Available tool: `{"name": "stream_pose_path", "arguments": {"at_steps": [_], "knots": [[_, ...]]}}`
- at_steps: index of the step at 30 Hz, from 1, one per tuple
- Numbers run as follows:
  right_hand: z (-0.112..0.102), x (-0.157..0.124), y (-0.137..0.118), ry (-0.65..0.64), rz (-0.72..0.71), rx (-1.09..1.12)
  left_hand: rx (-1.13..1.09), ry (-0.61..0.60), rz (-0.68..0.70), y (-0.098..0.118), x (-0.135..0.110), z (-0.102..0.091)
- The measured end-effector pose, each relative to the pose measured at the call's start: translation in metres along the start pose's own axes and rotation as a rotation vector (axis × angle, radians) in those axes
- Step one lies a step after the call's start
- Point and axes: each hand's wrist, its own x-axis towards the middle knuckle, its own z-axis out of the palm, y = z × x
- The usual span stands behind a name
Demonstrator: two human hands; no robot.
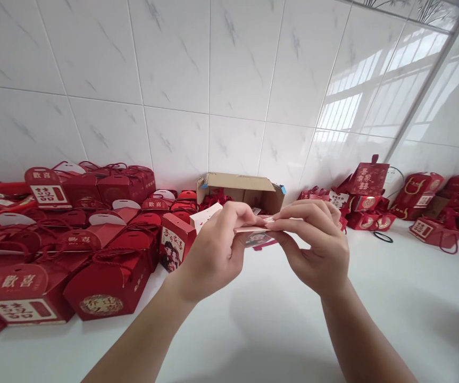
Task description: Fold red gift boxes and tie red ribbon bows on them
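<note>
My left hand (218,252) and my right hand (317,249) are raised above the white table, close together. Between them is a small paper gift box (256,238), seen almost edge-on, with a printed picture on its underside. Each hand pinches one end of it between thumb and fingers, and the fingertips meet along its upper edge. The fingers hide much of the box, so its full shape cannot be made out. Just left of my left hand stands a red box with a cartoon couple (176,242), upright with its top open.
Rows of red candy boxes (105,287) with cord handles crowd the left side. A brown cardboard carton (239,182) lies against the tiled wall behind my hands. More red boxes (367,205) and a black ring (383,237) are at right on the white table (397,308).
</note>
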Motion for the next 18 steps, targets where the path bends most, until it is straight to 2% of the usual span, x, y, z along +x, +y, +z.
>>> {"name": "stream_pose_path", "arguments": {"at_steps": [3,5,9,12,15,18], "knots": [[0.001,-0.001,0.0,-0.024,0.003,-0.002,-0.11,-0.031,-0.134,0.0,0.0,-0.001],[0.003,-0.002,0.003,-0.047,0.059,0.065,-0.182,-0.038,-0.203,0.001,0.001,-0.002],[0.009,-0.005,0.016,-0.091,0.337,0.411,-0.388,0.024,-0.342,0.003,0.003,-0.006],[0.011,-0.007,0.025,-0.233,0.563,0.692,-0.488,0.103,-0.407,0.001,0.005,-0.005],[0.011,-0.008,0.038,-0.325,0.756,0.782,-0.406,0.155,-0.413,-0.009,0.007,-0.004],[0.01,-0.013,0.067,-0.298,0.886,0.61,-0.212,0.315,-0.361,-0.022,0.01,-0.01]]}}
